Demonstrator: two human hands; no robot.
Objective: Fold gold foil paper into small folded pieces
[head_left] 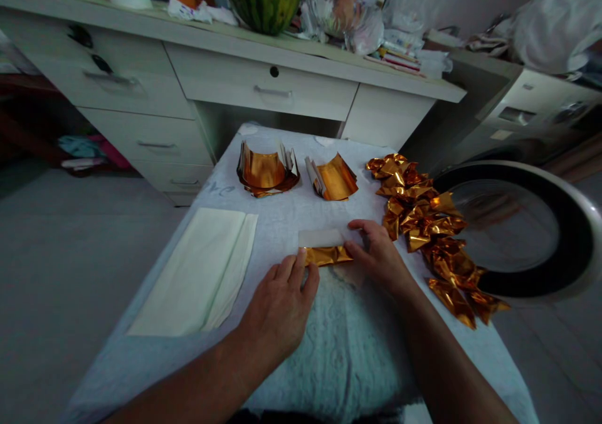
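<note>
A small sheet [328, 256] lies on the cloth-covered table, its near part a folded gold foil strip and its far part whitish. My left hand [281, 298] presses on the strip's left end with fingertips close together. At the right end, my right hand [376, 254] has its thumb and index finger apart, touching the sheet's edge. Beyond them stand two curved stacks of gold foil sheets, a left stack [266, 170] and a right stack [337, 178]. Folded gold foil pieces [418, 207] form a long pile on the right.
Pale green-white paper [192, 273] lies at the table's left. Behind the table is a white desk [301, 88] with a watermelon [263, 0] and plastic bags. A washing machine's open round door [522, 229] borders the table's right side.
</note>
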